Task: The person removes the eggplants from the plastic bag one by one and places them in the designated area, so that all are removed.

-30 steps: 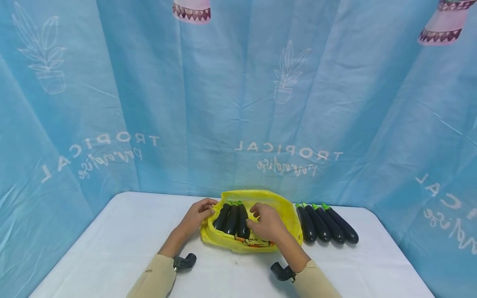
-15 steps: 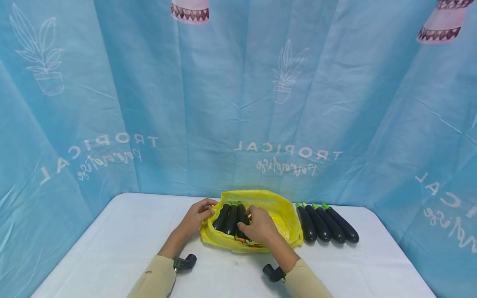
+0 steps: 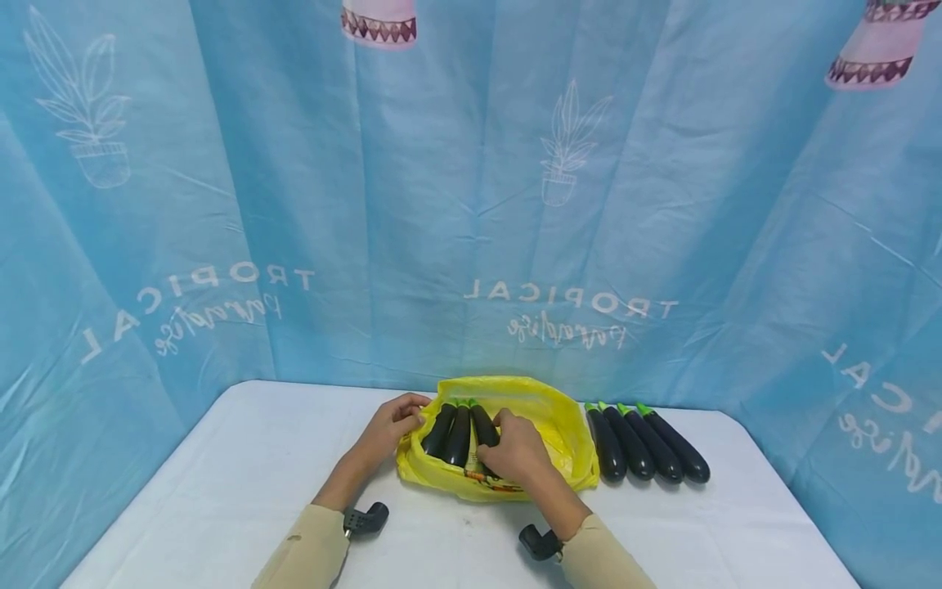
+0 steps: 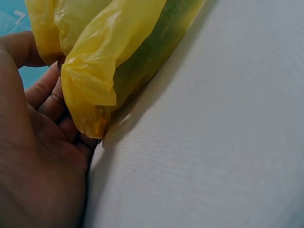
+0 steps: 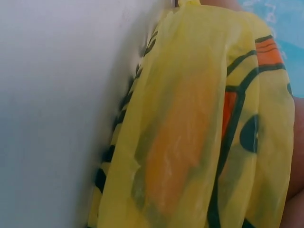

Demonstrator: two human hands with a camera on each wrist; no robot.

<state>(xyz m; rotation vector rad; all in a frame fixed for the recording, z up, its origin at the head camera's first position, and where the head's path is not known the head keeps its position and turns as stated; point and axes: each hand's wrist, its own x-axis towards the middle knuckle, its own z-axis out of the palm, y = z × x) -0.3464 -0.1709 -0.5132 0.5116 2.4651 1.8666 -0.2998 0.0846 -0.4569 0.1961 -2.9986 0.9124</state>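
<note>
A yellow plastic bag (image 3: pixel 508 384) lies with its mouth spread wide, mid-table in the head view. Inside its left half are two dark eggplants (image 3: pixel 458 438) side by side. A third eggplant (image 3: pixel 482 422) beside them leans with its stem to the left, and my right hand (image 3: pixel 518 448) grips it by the body. My left hand (image 3: pixel 386 425) pinches the bag's left rim; in the left wrist view the bag (image 4: pixel 109 52) bunches at the thumb and fingers of that hand (image 4: pixel 42 147). In the right wrist view the printed bag (image 5: pixel 185 118) hides most of my right hand.
Several more eggplants (image 3: pixel 653 450) lie in a slanted row right of the bag, stems away from me. All rest on a white-covered table (image 3: pixel 456 544). A blue printed curtain (image 3: pixel 412 213) hangs close behind and along the sides.
My right hand has moved left onto the third eggplant and grips it. That eggplant's near end has swung right, away from the other two. My left hand has stayed at the rim.
</note>
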